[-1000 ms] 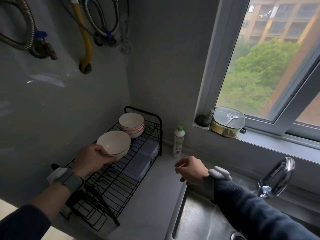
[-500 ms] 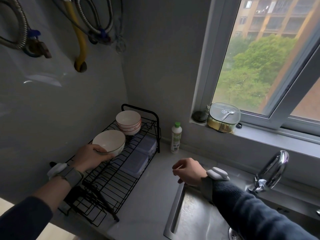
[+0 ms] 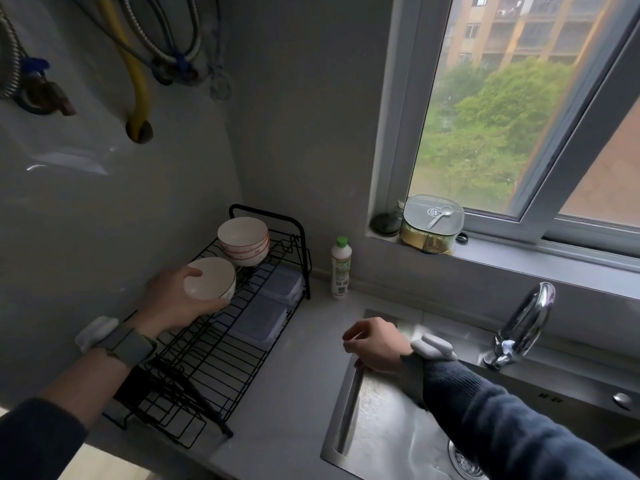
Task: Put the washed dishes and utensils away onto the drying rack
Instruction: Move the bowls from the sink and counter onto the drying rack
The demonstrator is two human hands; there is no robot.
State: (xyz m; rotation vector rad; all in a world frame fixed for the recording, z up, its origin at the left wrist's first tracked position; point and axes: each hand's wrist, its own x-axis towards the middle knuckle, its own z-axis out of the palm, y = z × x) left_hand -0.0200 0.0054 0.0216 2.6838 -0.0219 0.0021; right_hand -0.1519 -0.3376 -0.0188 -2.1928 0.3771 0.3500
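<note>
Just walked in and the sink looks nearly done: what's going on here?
A person is putting dishes away. The left hand grips a white bowl over the black drying rack, just in front of a stack of red-rimmed bowls already on it. The right hand holds nothing, fingers loosely curled, at the sink's corner.

Items before you, by material and finish:
- Drying rack (image 3: 221,344): thin black coated wire, matt.
- Bowl (image 3: 213,278) in your left hand (image 3: 173,303): glazed ceramic, smooth, soft sheen.
- Stacked bowls (image 3: 244,239): same glossy ceramic.
- Trays (image 3: 266,313) under the rack: translucent plastic.
- Sink (image 3: 381,427): brushed steel, wet and streaked.
- Tap (image 3: 523,323): polished chrome.
- Surface (image 3: 294,375): grey, matt, smooth.
- Your right sleeve (image 3: 519,431): dark knitted cloth.
</note>
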